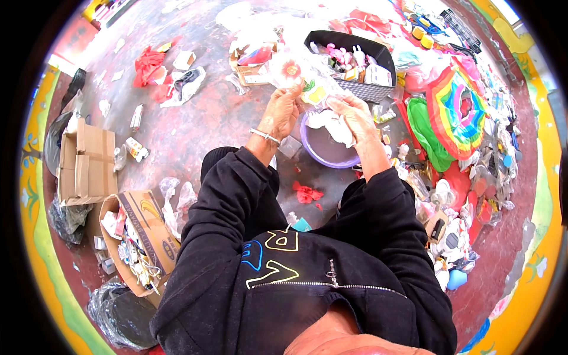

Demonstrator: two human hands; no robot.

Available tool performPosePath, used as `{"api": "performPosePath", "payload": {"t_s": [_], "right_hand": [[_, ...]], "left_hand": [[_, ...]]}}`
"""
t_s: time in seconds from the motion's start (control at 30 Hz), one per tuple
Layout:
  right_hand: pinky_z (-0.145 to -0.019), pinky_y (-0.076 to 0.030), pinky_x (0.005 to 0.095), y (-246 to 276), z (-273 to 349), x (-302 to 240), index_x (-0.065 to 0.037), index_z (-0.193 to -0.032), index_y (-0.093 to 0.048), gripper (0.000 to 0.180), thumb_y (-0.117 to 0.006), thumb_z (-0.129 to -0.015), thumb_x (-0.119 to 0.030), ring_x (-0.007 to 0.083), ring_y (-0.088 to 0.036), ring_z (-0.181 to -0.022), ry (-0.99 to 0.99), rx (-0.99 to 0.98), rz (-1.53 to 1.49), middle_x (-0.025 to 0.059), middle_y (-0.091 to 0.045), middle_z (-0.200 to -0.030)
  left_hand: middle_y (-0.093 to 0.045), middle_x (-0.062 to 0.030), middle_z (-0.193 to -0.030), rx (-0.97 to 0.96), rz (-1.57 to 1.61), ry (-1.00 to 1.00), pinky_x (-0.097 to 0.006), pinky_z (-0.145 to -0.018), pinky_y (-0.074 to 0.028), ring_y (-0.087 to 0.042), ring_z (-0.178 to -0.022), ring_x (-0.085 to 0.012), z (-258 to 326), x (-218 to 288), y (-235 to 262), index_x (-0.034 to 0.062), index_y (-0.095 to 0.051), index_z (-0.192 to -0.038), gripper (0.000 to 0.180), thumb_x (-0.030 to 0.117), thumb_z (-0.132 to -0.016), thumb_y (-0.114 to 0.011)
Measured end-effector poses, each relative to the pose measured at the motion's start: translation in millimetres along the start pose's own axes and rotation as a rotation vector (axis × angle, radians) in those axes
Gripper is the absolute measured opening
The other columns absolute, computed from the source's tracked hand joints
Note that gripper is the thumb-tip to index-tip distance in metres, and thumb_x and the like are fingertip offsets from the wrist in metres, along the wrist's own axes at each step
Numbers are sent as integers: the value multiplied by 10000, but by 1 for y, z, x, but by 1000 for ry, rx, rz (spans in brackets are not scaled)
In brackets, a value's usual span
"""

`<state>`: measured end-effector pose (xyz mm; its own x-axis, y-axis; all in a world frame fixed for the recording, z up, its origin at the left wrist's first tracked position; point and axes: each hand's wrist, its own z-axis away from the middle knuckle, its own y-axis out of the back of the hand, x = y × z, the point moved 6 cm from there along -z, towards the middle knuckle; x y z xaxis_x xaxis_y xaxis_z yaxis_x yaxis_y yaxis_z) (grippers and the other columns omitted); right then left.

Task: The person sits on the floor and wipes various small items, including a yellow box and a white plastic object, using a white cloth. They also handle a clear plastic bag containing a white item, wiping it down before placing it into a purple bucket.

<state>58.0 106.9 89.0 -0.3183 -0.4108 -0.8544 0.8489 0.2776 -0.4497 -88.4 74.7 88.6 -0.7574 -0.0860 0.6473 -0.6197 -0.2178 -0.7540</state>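
A clear plastic bag or sheet [315, 94] with a red flower and yellow-green print is stretched between my two hands. My left hand [281, 110] pinches its near left side, fingers closed. On its right side my right hand [354, 117] grips it, also closed. A crumpled white piece [331, 124], paper or cloth, hangs beside the right fingers; whether it is part of the bag I cannot tell. Right below sits a purple basin [338, 165], partly covered by the white piece and my right hand.
Beyond my hands stands a dark bin [378, 47] with pink toys, next to a small carton [251, 76]. Mixed waste and a rainbow-coloured round item [444, 118] heap along the right. At left are an upturned cardboard box [94, 160] and a filled carton [155, 222]. Red scraps [306, 192] lie between my legs.
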Motion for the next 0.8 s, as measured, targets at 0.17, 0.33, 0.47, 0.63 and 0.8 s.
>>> {"api": "performPosePath", "payload": {"t_s": [0.17, 0.33, 0.47, 0.63, 0.8], "right_hand": [[-481, -482, 220, 6, -5, 0, -8, -872, -603, 114, -668, -778, -16, 110, -602, -583, 78, -39, 24, 88, -645, -781], [-565, -491, 217, 10, -5, -9, -17, -847, -611, 81, -650, -780, 6, 85, -594, -648, 183, -13, 184, 57, -639, -794], [-576, -458, 204, -11, 8, -21, -28, -877, -632, 109, -626, -775, 14, 41, -544, -650, 430, 4, 373, 21, -627, -773], [-591, -462, 204, -20, 14, -25, -6, -898, -632, 125, -628, -775, 16, 48, -555, -666, 384, -38, 201, 29, -629, -784], [-520, -448, 200, -5, 3, -16, -3, -800, -633, 22, -639, -780, -8, 70, -556, -575, 175, -89, 86, 37, -614, -696]], "left_hand": [[-618, -50, -1035, -30, -60, 77, -349, -862, -458, -587, -964, -177, -9, -10, 15, 26, -574, -1021, 204, 170, -878, -581], [-609, -34, -1034, -60, 148, 103, -333, -847, -448, -567, -984, -165, -2, -1, 1, 67, -574, -1041, 225, 185, -855, -616], [-596, -24, -1082, 77, 289, 41, -337, -850, -450, -555, -1010, -176, -15, 2, 28, 99, -558, -1077, 258, 196, -848, -627], [-604, -16, -1063, 91, 289, 23, -328, -838, -450, -562, -995, -171, -14, 7, 17, 91, -554, -1068, 274, 201, -834, -644], [-611, 2, -1042, 126, 332, 26, -323, -858, -450, -572, -982, -165, -21, 9, 29, 95, -557, -1054, 262, 203, -833, -647]]}}
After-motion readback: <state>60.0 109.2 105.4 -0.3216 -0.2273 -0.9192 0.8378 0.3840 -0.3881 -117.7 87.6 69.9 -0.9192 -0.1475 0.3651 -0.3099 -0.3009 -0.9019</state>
